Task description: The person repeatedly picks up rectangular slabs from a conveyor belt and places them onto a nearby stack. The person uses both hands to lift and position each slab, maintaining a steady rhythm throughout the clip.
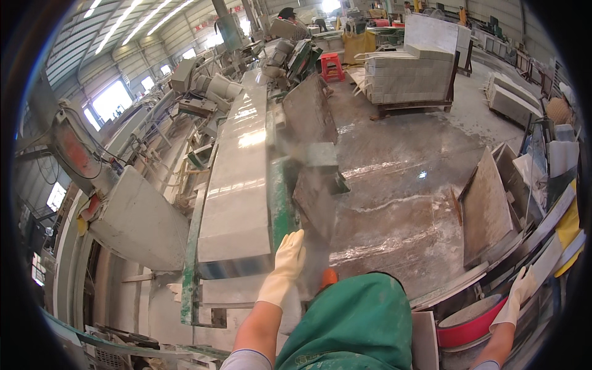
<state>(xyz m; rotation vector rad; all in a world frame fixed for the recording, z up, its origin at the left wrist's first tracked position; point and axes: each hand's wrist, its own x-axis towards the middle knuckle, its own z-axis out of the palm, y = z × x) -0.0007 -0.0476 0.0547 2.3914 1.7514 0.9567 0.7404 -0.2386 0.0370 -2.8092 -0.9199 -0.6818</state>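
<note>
My left hand (288,260), in a cream rubber glove, reaches forward beside the front end of a long conveyor bed (236,203). Its fingers are stretched out over the bed's green side rail (280,203), holding nothing I can see; whether they touch the rail I cannot tell. Low on the right, my right hand (522,288), gloved the same way, is at the edge of a pale stone strip (546,262). Its fingers point up along the strip, and no closed grip shows. Below that hand stands a red round tub (472,322) with a pale top.
A green apron (351,324) covers my front above the wet floor (394,209). Stone slabs (487,209) lean at the right. Farther off stand a pallet of pale blocks (410,77) and a red stool (332,66). A person (295,24) is at the far machinery.
</note>
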